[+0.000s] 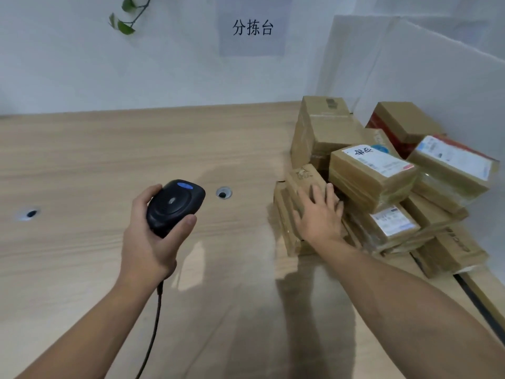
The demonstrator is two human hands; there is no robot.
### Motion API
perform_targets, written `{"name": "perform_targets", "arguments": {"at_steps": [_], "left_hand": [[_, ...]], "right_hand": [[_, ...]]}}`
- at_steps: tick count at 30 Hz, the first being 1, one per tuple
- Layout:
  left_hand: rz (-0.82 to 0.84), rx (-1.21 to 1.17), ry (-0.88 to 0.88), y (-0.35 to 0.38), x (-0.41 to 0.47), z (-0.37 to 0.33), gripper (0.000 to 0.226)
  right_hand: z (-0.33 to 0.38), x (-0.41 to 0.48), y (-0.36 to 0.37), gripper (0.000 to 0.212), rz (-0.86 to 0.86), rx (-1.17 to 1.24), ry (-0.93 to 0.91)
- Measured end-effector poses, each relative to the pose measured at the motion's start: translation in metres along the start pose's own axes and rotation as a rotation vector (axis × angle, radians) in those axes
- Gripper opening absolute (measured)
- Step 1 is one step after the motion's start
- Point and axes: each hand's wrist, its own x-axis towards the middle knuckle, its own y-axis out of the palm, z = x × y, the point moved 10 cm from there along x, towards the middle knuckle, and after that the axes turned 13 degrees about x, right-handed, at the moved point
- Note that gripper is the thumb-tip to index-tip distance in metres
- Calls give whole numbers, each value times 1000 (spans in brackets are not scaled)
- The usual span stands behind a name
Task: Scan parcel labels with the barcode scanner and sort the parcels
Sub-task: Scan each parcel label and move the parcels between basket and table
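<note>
My left hand (149, 236) grips a black barcode scanner (175, 206) with a blue button on top, held above the wooden table (109, 160); its cable hangs down along my wrist. My right hand (319, 212) lies flat, fingers spread, on a small brown parcel (303, 176) at the left edge of a pile of cardboard parcels. Beside it on the right, a taped parcel with a white label (371, 170) sits on top of the pile. Another labelled parcel (393, 222) lies lower, right of my hand.
A tall brown box (325, 127) and a red-sided box (404, 124) stand at the back of the pile. White boards (410, 72) lean against the wall behind. Two cable holes (224, 193) (30, 213) are set in the table. A sign (252, 28) hangs on the wall.
</note>
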Motion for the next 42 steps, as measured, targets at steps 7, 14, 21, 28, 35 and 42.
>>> {"name": "perform_targets", "arguments": {"at_steps": [7, 14, 21, 28, 35, 42], "left_hand": [[-77, 29, -102, -36, -15, 21, 61], [-158, 67, -219, -68, -40, 52, 57], [-174, 85, -267, -84, -74, 75, 64], [-186, 103, -333, -90, -97, 94, 66], [-193, 122, -329, -98, -99, 95, 65], [-188, 134, -322, -100, -100, 95, 65]], "right_hand": [[15, 0, 0, 58, -3, 183, 2], [95, -38, 43, 61, 80, 829, -109], [99, -112, 158, 56, 502, 1137, 157], [96, -122, 169, 68, 415, 840, 33], [149, -119, 169, 74, 449, 594, -130], [109, -127, 182, 60, 527, 1029, 101]]}}
